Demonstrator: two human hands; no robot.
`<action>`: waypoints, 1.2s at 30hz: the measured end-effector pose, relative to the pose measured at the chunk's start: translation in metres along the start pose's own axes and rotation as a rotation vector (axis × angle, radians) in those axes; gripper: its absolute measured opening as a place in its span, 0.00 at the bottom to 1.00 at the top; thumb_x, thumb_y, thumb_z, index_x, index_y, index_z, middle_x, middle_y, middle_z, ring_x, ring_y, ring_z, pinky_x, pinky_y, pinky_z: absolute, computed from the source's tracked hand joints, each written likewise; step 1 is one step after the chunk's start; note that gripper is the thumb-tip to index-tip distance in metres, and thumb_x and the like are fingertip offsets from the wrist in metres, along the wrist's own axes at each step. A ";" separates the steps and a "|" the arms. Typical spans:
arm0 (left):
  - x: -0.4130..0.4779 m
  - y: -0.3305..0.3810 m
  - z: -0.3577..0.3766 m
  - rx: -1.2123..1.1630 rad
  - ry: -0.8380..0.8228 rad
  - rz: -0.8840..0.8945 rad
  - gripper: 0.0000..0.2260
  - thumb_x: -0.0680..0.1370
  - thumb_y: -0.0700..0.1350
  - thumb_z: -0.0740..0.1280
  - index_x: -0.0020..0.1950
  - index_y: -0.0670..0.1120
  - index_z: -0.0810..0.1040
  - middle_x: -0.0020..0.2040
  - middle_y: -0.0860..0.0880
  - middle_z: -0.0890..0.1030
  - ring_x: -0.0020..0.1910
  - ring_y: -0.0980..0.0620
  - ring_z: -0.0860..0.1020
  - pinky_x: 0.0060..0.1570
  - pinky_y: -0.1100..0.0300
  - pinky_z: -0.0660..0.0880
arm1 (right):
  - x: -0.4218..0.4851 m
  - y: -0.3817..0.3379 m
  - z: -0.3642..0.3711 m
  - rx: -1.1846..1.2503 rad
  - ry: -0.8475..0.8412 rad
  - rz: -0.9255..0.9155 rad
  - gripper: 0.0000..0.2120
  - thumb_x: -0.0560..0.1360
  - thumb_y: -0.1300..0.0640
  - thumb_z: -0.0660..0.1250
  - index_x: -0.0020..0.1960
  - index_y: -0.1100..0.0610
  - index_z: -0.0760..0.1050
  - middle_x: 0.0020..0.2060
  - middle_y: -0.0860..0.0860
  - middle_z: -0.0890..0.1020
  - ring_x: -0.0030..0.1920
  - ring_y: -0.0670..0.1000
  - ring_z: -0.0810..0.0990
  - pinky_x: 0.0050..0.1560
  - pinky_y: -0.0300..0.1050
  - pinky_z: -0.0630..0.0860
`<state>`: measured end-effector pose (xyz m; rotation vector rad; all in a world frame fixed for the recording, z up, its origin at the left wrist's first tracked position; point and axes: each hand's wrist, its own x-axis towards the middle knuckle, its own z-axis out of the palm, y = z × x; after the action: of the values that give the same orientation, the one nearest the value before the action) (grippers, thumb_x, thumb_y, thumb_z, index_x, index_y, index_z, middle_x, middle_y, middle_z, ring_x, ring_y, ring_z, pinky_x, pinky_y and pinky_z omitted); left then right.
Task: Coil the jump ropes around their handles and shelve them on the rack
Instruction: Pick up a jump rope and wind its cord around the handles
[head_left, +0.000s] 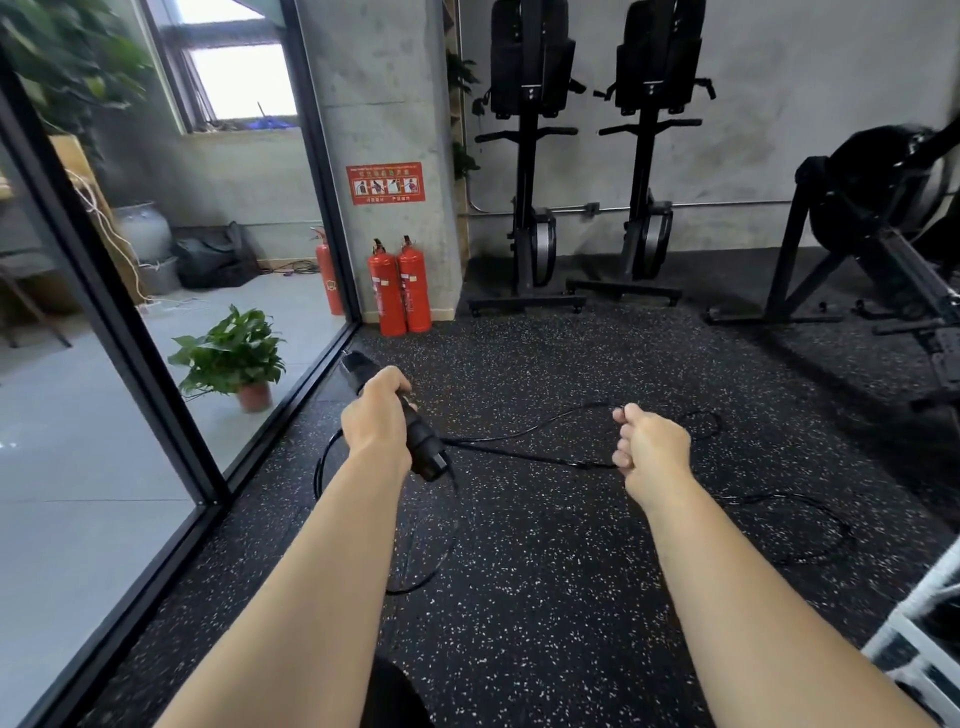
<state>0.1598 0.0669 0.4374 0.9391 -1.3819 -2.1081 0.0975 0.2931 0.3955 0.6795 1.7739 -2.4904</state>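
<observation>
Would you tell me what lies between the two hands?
Head view: black rope runs from the handle in the left hand to the right hand.

Person is showing two bare forearms, w/ left hand (376, 415) & right hand (652, 447) also bare. Black clothing (395, 696) is peeking in btwn the arms at bottom centre; detail too dark to tell.

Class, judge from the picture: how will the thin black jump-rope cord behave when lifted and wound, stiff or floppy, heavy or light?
Probably floppy: the thin black jump-rope cord sags from the black handles and lies in loose loops on the speckled floor. Likely light: the right hand pinches a span clear of the floor.
</observation>
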 end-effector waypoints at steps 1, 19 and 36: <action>0.001 0.003 0.002 -0.020 0.008 0.017 0.06 0.67 0.41 0.67 0.41 0.44 0.72 0.34 0.47 0.74 0.30 0.50 0.70 0.31 0.60 0.69 | 0.003 0.003 -0.002 -0.010 0.033 0.027 0.10 0.80 0.62 0.60 0.41 0.62 0.75 0.27 0.50 0.66 0.21 0.46 0.58 0.20 0.37 0.56; -0.012 0.039 0.025 -0.188 -0.163 0.121 0.06 0.69 0.37 0.65 0.36 0.46 0.69 0.26 0.51 0.72 0.26 0.54 0.70 0.32 0.62 0.68 | 0.021 0.033 -0.017 -0.574 -0.172 -0.069 0.14 0.80 0.53 0.58 0.46 0.59 0.79 0.37 0.52 0.80 0.34 0.48 0.72 0.35 0.44 0.69; -0.015 0.016 0.051 -0.179 -0.256 0.016 0.05 0.68 0.39 0.65 0.37 0.46 0.70 0.29 0.50 0.72 0.28 0.53 0.71 0.33 0.61 0.69 | -0.048 -0.006 0.058 -0.653 -0.829 -0.352 0.14 0.76 0.72 0.62 0.57 0.59 0.76 0.46 0.53 0.81 0.34 0.48 0.78 0.27 0.36 0.70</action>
<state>0.1317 0.1018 0.4705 0.6029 -1.2841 -2.3575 0.1199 0.2312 0.4335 -0.6411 2.1755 -1.6726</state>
